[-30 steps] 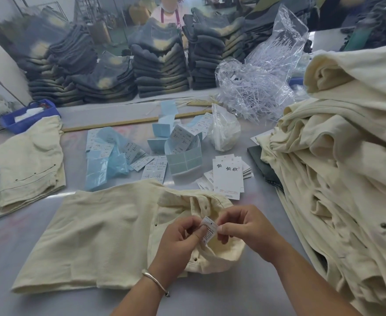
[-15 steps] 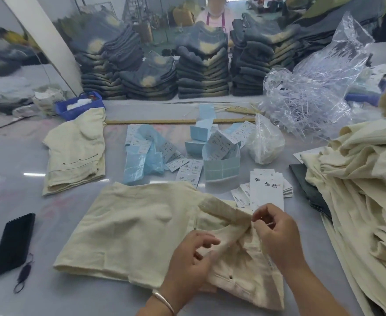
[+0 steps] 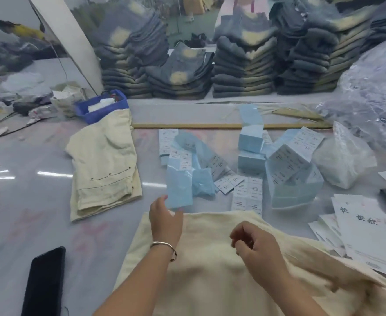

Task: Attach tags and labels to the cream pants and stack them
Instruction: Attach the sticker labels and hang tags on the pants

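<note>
Left hand [image 3: 164, 221], fingers extended, reaches the blue label sheet [image 3: 178, 190] (next label supply); right hand [image 3: 257, 247], loosely curled and empty, hovers over the cream pants [image 3: 210, 277].

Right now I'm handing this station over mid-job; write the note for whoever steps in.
Left hand: fingers extended at the blue label sheets, touching or about to take the nearest one; the grip is unclear.
Right hand: loosely curled above the cream pants, holding nothing visible.
Those pants lie flat in front of you. One folded pair sits to the left, by the blue bin. White hang tags are on the right.
Left to do: apply a label, then stack this pair on the folded one.
</note>
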A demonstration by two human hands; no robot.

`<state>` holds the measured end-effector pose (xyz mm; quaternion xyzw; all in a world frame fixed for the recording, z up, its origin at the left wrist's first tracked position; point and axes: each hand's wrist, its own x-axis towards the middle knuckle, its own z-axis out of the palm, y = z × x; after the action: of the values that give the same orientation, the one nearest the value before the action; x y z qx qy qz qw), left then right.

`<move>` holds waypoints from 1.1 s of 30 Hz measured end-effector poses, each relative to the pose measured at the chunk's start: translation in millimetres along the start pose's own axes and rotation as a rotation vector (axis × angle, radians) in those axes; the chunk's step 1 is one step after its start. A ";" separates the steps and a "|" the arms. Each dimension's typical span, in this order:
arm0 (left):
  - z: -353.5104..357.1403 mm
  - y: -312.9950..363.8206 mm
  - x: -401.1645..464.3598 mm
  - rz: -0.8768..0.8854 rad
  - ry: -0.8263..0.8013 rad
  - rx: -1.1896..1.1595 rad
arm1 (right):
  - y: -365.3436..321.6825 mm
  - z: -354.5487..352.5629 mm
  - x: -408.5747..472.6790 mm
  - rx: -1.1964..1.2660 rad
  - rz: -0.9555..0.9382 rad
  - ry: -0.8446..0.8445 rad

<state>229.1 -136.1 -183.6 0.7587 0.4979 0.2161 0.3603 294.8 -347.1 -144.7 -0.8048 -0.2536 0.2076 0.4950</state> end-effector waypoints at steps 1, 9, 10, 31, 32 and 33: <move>1.7 0.8 19.6 -0.025 0.012 -0.020 | -3.4 10.9 11.1 -0.016 0.005 -0.019; -1.5 11.2 78.6 -0.238 -0.386 -0.434 | -28.1 61.3 106.0 0.007 0.154 0.138; -6.5 9.0 74.1 -0.232 -0.455 -0.545 | -33.0 63.8 118.9 0.068 0.207 0.152; -31.9 12.3 109.9 1.090 0.021 0.009 | -59.9 79.4 141.9 0.598 0.148 -0.095; -32.9 12.8 110.5 1.097 0.002 0.007 | -60.6 76.9 141.9 0.546 0.114 -0.111; -34.4 13.9 110.9 1.100 -0.022 0.012 | -61.9 74.7 142.3 0.480 0.080 -0.119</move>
<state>259.3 -27.0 -154.2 0.9112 0.0253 0.3619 0.1951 350.2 -184.5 -132.4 -0.6599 -0.1938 0.3283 0.6475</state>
